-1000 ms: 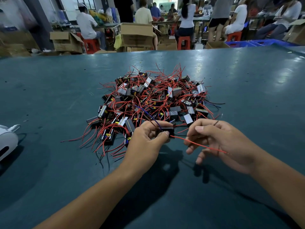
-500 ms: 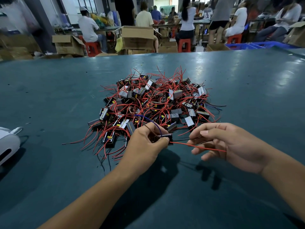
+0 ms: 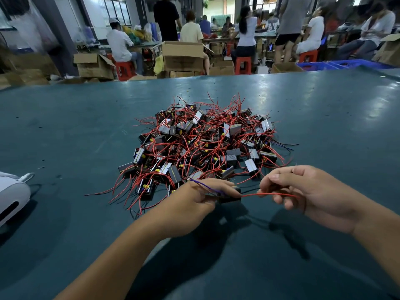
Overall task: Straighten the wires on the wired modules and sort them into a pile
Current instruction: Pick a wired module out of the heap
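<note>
A heap of small black wired modules with tangled red wires lies on the teal table. Just in front of the heap, my left hand grips one black module between thumb and fingers; a purple wire loops over that hand. A red wire runs from the module to the right. My right hand pinches the module's wires between thumb and fingers, about a hand's width right of the module.
A white device lies at the table's left edge. Beyond the far edge are cardboard boxes, red stools, blue crates and several people working at benches.
My right hand has slid rightward along the wires, away from the module, drawing the red wire out straighter. My left hand keeps hold of the module.
</note>
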`<state>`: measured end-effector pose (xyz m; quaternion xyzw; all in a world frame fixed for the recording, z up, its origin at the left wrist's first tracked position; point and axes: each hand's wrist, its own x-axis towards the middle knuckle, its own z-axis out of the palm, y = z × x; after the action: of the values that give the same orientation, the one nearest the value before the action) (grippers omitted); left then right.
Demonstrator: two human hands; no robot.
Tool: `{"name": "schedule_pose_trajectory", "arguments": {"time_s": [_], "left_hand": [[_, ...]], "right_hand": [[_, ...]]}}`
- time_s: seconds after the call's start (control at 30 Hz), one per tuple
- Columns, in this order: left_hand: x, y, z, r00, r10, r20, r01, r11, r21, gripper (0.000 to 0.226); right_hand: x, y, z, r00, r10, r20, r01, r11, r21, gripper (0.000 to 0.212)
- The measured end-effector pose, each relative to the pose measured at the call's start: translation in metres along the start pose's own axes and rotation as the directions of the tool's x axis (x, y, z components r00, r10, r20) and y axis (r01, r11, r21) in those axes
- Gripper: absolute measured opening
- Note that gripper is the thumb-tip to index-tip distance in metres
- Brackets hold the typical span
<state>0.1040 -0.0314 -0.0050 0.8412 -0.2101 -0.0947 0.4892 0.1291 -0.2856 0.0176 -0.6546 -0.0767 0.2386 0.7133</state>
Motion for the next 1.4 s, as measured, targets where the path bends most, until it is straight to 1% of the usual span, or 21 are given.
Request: {"name": "schedule_pose_trajectory", "arguments": {"time_s": [0.13, 0.23, 0.3, 0.43, 0.53, 0.63, 0.77, 0.8, 0.83, 0.87, 0.9, 0.93, 0.97, 1.0, 1.03, 1.07, 1.1, 1.17, 1.23, 1.3, 1.4], "left_hand": [[-0.005, 0.003, -0.015, 0.998, -0.007, 0.069, 0.011, 0.999, -0.051, 0.050], [-0.011, 0.007, -0.025, 0.975, 0.067, 0.212, -0.044, 0.993, -0.112, 0.044], [-0.013, 0.008, -0.029, 0.969, 0.143, 0.204, -0.098, 0.971, -0.217, 0.042], [-0.013, 0.008, -0.031, 0.969, 0.229, 0.089, -0.155, 0.851, -0.501, 0.053], [-0.007, 0.009, -0.031, 0.972, 0.223, -0.068, -0.217, 0.758, -0.615, 0.056], [0.001, 0.010, -0.029, 0.962, 0.127, -0.242, -0.266, 0.645, -0.716, 0.052], [0.004, 0.013, -0.026, 0.923, -0.072, -0.378, -0.300, 0.481, -0.824, 0.042], [0.003, 0.015, -0.025, 0.894, -0.102, -0.436, -0.329, 0.510, -0.795, 0.038], [0.002, 0.018, -0.024, 0.844, -0.089, -0.529, -0.367, 0.623, -0.691, 0.033], [0.000, 0.020, -0.023, 0.762, -0.008, -0.647, -0.393, 0.788, -0.473, 0.028], [-0.003, 0.022, -0.022, 0.647, 0.159, -0.746, -0.382, 0.914, -0.136, 0.023], [-0.007, 0.024, -0.020, 0.536, 0.383, -0.752, -0.334, 0.915, 0.228, 0.017], [-0.010, 0.028, -0.015, 0.454, 0.590, -0.668, -0.312, 0.807, 0.502, 0.013], [-0.013, 0.032, -0.005, 0.411, 0.735, -0.539, -0.353, 0.673, 0.650, 0.010], [-0.016, 0.037, 0.009, 0.431, 0.801, -0.415, -0.430, 0.587, 0.686, 0.009], [-0.017, 0.040, 0.023, 0.504, 0.809, -0.302, -0.498, 0.558, 0.664, 0.010], [-0.016, 0.042, 0.036, 0.595, 0.777, -0.205, -0.525, 0.569, 0.633, 0.011], [-0.012, 0.039, 0.052, 0.775, 0.621, -0.117, -0.430, 0.654, 0.623, 0.010], [-0.010, 0.033, 0.051, 0.906, 0.408, -0.115, -0.256, 0.743, 0.618, 0.010], [-0.009, 0.026, 0.043, 0.958, 0.268, -0.101, -0.148, 0.767, 0.624, 0.012], [-0.010, 0.023, 0.036, 0.987, 0.150, -0.061, -0.082, 0.790, 0.608, 0.018]], "right_hand": [[0.000, 0.001, 0.000, 0.997, 0.070, 0.017, -0.070, 0.997, -0.018, 0.022], [-0.001, 0.002, 0.000, 0.992, 0.119, 0.040, -0.117, 0.992, -0.034, 0.022], [0.000, 0.003, 0.000, 0.991, 0.124, 0.048, -0.122, 0.992, -0.040, 0.022], [0.000, 0.004, -0.001, 0.993, 0.100, 0.059, -0.098, 0.994, -0.046, 0.023], [-0.001, 0.003, -0.002, 0.992, 0.097, 0.076, -0.092, 0.994, -0.061, 0.023], [-0.002, 0.002, -0.002, 0.989, 0.125, 0.073, -0.119, 0.990, -0.078, 0.022], [-0.003, 0.001, -0.004, 0.987, 0.152, 0.055, -0.142, 0.978, -0.155, 0.023], [-0.004, 0.001, -0.004, 0.987, 0.154, 0.054, -0.143, 0.975, -0.169, 0.023], [-0.004, 0.001, -0.004, 0.986, 0.155, 0.059, -0.142, 0.973, -0.182, 0.023], [-0.005, 0.001, -0.004, 0.985, 0.158, 0.073, -0.141, 0.970, -0.196, 0.023], [-0.005, 0.001, -0.003, 0.982, 0.161, 0.094, -0.138, 0.967, -0.214, 0.023], [-0.006, 0.001, -0.001, 0.980, 0.164, 0.115, -0.133, 0.962, -0.238, 0.024], [-0.007, 0.000, 0.000, 0.977, 0.164, 0.137, -0.123, 0.956, -0.266, 0.024], [-0.008, 0.000, 0.003, 0.974, 0.161, 0.159, -0.109, 0.949, -0.295, 0.025], [-0.008, 0.000, 0.006, 0.971, 0.157, 0.179, -0.094, 0.943, -0.320, 0.025], [-0.008, 0.001, 0.009, 0.970, 0.150, 0.193, -0.079, 0.939, -0.335, 0.025], [-0.009, 0.001, 0.011, 0.969, 0.141, 0.202, -0.065, 0.937, -0.344, 0.026], [-0.009, 0.002, 0.013, 0.970, 0.138, 0.200, -0.056, 0.927, -0.372, 0.026], [-0.008, 0.002, 0.013, 0.980, 0.137, 0.147, -0.070, 0.918, -0.391, 0.026], [-0.008, 0.004, 0.012, 0.991, 0.108, 0.080, -0.066, 0.908, -0.415, 0.024], [-0.006, 0.007, 0.013, 0.998, 0.054, 0.043, -0.027, 0.884, -0.467, 0.022]]}}
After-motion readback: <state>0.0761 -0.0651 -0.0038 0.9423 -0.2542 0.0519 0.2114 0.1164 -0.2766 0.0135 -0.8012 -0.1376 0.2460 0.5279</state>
